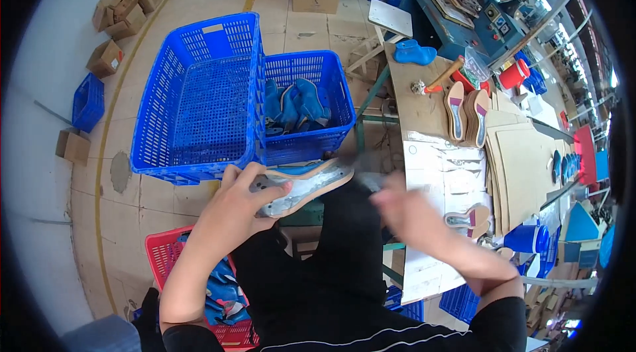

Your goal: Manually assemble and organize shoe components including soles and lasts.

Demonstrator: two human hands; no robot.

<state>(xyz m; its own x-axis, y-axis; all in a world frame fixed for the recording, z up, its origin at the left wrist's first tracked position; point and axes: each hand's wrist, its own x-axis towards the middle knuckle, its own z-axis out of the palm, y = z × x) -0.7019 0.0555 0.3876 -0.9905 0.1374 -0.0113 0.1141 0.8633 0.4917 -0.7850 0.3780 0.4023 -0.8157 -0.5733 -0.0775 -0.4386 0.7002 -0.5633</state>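
My left hand (233, 203) is closed around the heel end of a blue shoe last (301, 188), held sole up over my lap. Its underside is a scuffed grey metal plate with small holes, and a tan rim runs along the edge. The toe end points right. My right hand (404, 209) is a little to the right of that toe, smeared by motion. Its fingers look closed round a blurred greyish thing (372, 182), whose kind I cannot make out. A dark smear lies just above it.
Two blue crates stand ahead: a large one (147, 113) and a smaller one (344, 97) with blue lasts (308, 101). A red crate (159, 246) is lower left. On the right-hand workbench (424, 272) lie stacked insoles (478, 117), cardboard sheets (523, 166), a hammer (445, 75) and another last (414, 52).
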